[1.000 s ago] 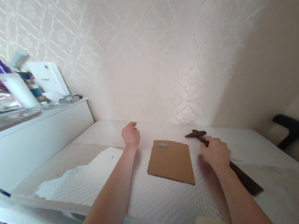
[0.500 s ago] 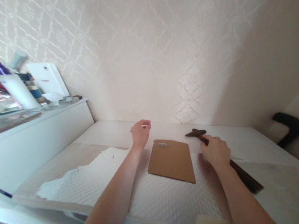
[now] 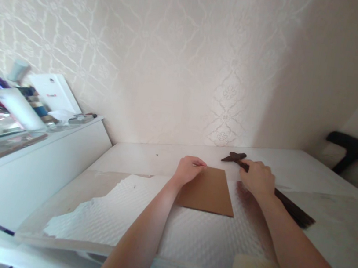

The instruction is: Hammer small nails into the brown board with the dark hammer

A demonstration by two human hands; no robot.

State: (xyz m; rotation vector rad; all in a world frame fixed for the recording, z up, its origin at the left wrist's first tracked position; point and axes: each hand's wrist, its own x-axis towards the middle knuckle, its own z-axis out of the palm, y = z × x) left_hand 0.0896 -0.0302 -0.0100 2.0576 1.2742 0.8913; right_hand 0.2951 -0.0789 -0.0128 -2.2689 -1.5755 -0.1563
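Note:
My right hand (image 3: 257, 177) is wrapped round the handle of a dark brown hammer (image 3: 238, 158). Its head lies toward the back of the table, just beyond the far right corner of a brown cardboard piece (image 3: 209, 191). The handle slants back past my wrist to the right. Over the cardboard's far left part is my left hand (image 3: 189, 170), fingers pinched together at the far edge. Whatever sits between those fingertips is too small to make out. The small silvery row on the cardboard is hidden behind this hand now.
Under the cardboard is white quilted paper (image 3: 101, 216) with a torn left edge, spread on the white table (image 3: 136, 150). At left, a white cabinet (image 3: 44, 168) holds bottles and a white box (image 3: 54, 92). A black T-shaped thing (image 3: 350, 147) stands at right.
My left hand has moved right, from beside the cardboard to over its far left part, covering the silvery row. My right hand stays in place with the hammer.

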